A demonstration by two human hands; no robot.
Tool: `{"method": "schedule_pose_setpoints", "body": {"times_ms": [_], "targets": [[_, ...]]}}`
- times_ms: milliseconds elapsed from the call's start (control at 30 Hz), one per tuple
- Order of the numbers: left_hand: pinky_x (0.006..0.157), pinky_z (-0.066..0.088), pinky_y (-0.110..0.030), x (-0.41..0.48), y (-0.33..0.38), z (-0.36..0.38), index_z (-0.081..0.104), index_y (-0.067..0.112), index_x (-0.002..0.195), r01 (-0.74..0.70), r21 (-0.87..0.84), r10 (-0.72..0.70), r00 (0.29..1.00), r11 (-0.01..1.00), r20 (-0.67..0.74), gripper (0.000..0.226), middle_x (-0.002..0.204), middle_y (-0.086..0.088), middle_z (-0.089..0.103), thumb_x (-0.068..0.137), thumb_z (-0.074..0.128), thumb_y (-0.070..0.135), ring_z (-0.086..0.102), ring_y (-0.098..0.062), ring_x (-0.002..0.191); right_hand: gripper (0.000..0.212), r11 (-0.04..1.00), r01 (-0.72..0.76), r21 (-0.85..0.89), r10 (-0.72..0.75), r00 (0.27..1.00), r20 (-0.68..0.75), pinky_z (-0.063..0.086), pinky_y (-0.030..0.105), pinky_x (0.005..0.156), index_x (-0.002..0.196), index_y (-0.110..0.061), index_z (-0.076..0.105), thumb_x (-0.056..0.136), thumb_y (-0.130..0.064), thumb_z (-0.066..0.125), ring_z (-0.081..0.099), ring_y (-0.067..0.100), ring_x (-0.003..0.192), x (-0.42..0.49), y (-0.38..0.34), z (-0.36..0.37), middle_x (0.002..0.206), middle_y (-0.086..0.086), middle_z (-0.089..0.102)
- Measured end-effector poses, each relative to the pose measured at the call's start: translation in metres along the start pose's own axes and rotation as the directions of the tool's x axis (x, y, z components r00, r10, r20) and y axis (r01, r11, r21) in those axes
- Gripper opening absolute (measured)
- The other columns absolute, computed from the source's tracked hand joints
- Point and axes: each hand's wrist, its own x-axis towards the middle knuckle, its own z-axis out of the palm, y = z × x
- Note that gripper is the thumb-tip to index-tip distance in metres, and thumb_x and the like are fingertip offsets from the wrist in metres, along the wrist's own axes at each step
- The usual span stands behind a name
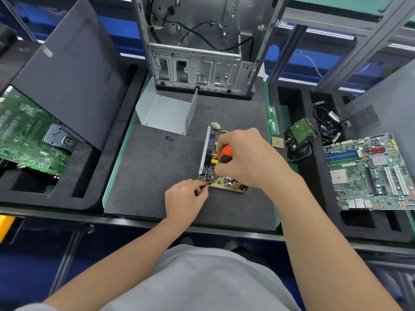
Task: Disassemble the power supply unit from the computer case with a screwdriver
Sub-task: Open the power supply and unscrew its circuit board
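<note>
Two hands meet at the power supply unit (225, 182) lying open on the mat (152, 171): left hand (185, 198) pinches its near corner, right hand (246, 158) grips the orange screwdriver (225, 153) above it. Beyond stands the computer case (197, 63).

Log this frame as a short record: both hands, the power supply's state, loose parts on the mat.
power supply: opened grey metal power supply unit, circuit board bare, on the dark foam mat
right hand: grips orange-and-black screwdriver above the board
left hand: pinches the unit's near left corner
cover: bent grey sheet-metal cover lies apart, behind the unit
case: bare silver computer case stands upright at the back
screws: small black screws loose on mat
</note>
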Motion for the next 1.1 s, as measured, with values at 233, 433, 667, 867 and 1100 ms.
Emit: {"method": "schedule_pose_setpoints", "body": {"times_ms": [233, 433, 667, 867, 1100], "targets": [[0.054, 0.053, -0.025, -0.002, -0.007, 0.004, 0.083, 0.028, 0.081, -0.029, -0.019, 0.029, 0.999, 0.999, -0.013, 0.008, 0.059, 0.014, 0.060, 0.082, 0.088, 0.022, 0.049, -0.003, 0.054, 0.016, 0.998, -0.031, 0.045, 0.033, 0.999, -0.041, 0.057, 0.036, 0.060, 0.084, -0.024, 0.069, 0.073, -0.030, 0.079, 0.061, 0.018, 0.073, -0.002, 0.002, -0.006, 0.083, -0.003, 0.064], [0.056, 0.057, -0.029, -0.002, -0.005, 0.000, 0.083, 0.028, 0.084, -0.020, -0.029, 0.020, 1.000, 0.999, 0.005, 0.005, 0.061, 0.014, 0.063, 0.083, 0.087, 0.025, 0.053, -0.003, 0.055, 0.014, 0.995, -0.070, 0.073, 0.072, 0.997, -0.025, 0.058, 0.035, 0.061, 0.082, -0.027, 0.070, 0.073, -0.031, 0.079, 0.063, 0.020, 0.075, -0.005, 0.004, -0.007, 0.084, -0.003, 0.066], [0.057, 0.056, -0.028, -0.002, 0.000, -0.005, 0.084, 0.029, 0.092, -0.031, -0.036, 0.031, 0.999, 0.999, 0.012, 0.017, 0.067, 0.016, 0.070, 0.084, 0.085, 0.044, 0.059, -0.002, 0.062, 0.014, 0.990, -0.101, 0.101, 0.104, 0.994, -0.026, 0.054, 0.029, 0.058, 0.083, -0.030, 0.072, 0.072, -0.034, 0.080, 0.061, 0.014, 0.076, -0.008, 0.003, -0.016, 0.087, -0.008, 0.065], [0.060, 0.059, -0.028, -0.002, -0.002, -0.007, 0.085, 0.024, 0.090, -0.023, -0.111, 0.025, 1.000, 0.994, 0.014, 0.014, 0.072, 0.013, 0.073, 0.085, 0.085, 0.037, 0.063, -0.002, 0.063, 0.016, 0.991, -0.096, 0.091, 0.098, 0.995, -0.016, 0.055, 0.029, 0.058, 0.085, -0.029, 0.071, 0.072, -0.035, 0.080, 0.063, 0.017, 0.076, -0.009, 0.003, -0.018, 0.088, -0.006, 0.066], [0.066, 0.049, -0.015, 0.021, -0.040, -0.040, 0.075, 0.033, 0.082, 0.081, -0.182, -0.088, 0.996, 0.980, -0.031, 0.013, 0.072, 0.020, 0.066, 0.083, 0.085, 0.041, 0.064, -0.004, 0.070, 0.014, 0.992, -0.111, 0.058, 0.113, 0.993, -0.035, 0.045, 0.027, 0.053, 0.079, -0.030, 0.066, 0.072, -0.034, 0.077, 0.061, 0.016, 0.074, -0.008, 0.005, -0.022, 0.085, -0.005, 0.064]]}}
